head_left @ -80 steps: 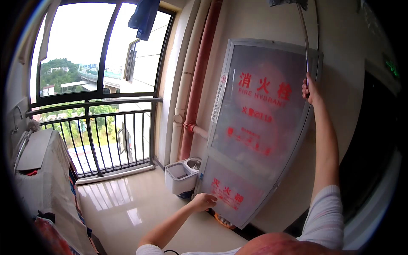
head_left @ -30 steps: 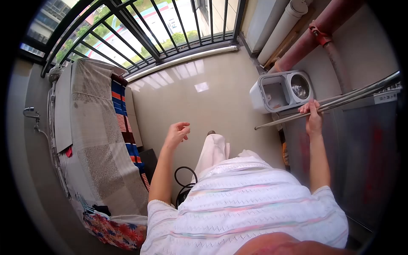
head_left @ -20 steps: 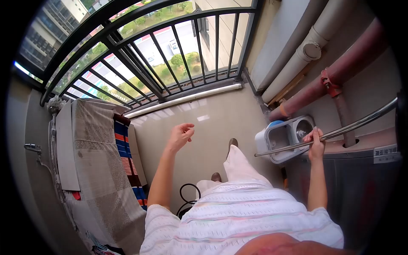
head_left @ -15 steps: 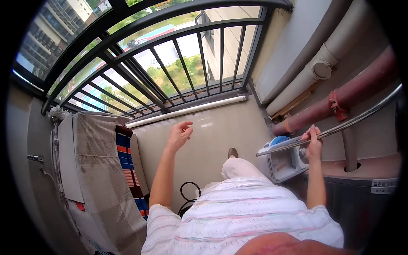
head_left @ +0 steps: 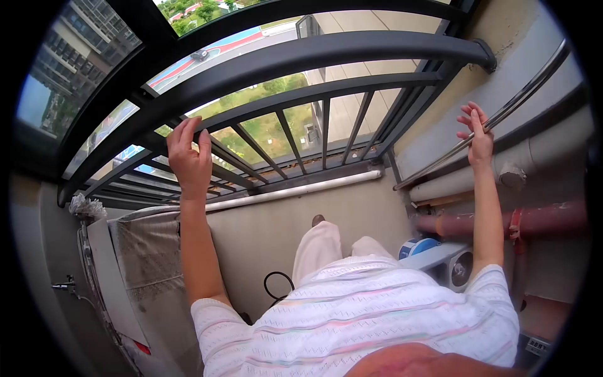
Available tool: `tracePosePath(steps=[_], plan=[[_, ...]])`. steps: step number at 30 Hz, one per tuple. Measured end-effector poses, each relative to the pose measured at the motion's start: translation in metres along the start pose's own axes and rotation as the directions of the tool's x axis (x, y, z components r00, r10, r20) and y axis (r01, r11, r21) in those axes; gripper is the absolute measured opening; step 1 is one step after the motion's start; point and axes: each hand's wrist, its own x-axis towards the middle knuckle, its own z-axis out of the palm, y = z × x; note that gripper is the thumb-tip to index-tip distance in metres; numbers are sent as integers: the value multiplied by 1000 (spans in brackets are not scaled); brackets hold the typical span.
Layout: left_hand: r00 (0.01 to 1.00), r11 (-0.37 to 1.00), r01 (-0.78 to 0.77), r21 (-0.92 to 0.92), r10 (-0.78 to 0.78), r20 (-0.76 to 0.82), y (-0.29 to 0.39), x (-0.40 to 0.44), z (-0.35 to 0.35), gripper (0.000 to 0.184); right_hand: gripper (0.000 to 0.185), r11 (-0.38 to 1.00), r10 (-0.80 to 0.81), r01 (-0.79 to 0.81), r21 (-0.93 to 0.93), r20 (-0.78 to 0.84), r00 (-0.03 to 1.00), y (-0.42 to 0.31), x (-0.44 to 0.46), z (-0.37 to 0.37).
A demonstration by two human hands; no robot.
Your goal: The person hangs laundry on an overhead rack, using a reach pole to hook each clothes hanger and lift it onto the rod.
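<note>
My right hand [head_left: 480, 135] is closed around a long metal pole [head_left: 518, 97] on the right, its thumb and fingers round the shaft. The pole slants from the upper right down to a tip beside the pale wall pipe. My left hand [head_left: 188, 154] is raised at the dark railing [head_left: 326, 53], its fingertips at the edge of a rail. The fingers are bent and close together; whether they grip the rail is hard to tell. The pole's far end lies beyond the view.
A grey and white bucket [head_left: 446, 257] with a round metal basket stands at the lower right, below a red pipe [head_left: 553, 220]. A cloth-covered object [head_left: 151, 251] stands at the left, near a wall tap [head_left: 63, 286]. A black cable loop [head_left: 276, 286] lies on the floor.
The view has moved closer to the railing. My left hand has gone forward and left to the rail. My right hand has carried the pole forward, from over the bucket to beside the pale wall.
</note>
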Motion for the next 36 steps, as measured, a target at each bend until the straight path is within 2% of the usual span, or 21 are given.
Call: tracePosePath(steps=[3,5,7,9,10,11,15,23,29,36], plan=[[982,979,-153,138,166,-87,-22,68,20,19,30,999,-31,31,-13,7,999,-9,52,28],[978,970,-189,152,199,-57,-36,99,34,19,31,999,-42,42,-20,-17,999,-15,82,43],[984,977,-175,118,175,10,-46,117,48,17,32,998,-58,56,-40,-45,997,-19,106,52],[977,999,29,26,-33,209,-51,121,60,18,33,995,-84,80,-62,-66,994,-22,125,55],[967,998,50,48,-60,246,-47,121,60,20,33,996,-72,67,-59,-103,992,-25,131,59],[974,997,3,76,-20,228,-43,119,59,19,32,997,-57,51,-54,-107,993,-23,135,55],[976,996,-14,89,-5,220,-36,119,56,19,26,999,-47,42,-33,-173,984,-10,149,54],[963,997,-48,56,31,268,-31,121,56,24,23,990,-110,125,58,-220,969,2,155,51],[952,997,-47,58,28,304,-30,122,56,26,22,991,-123,133,29,-229,966,4,156,50],[944,998,0,59,-19,328,-30,126,54,30,21,997,-56,44,-58,-223,973,-9,157,52]])
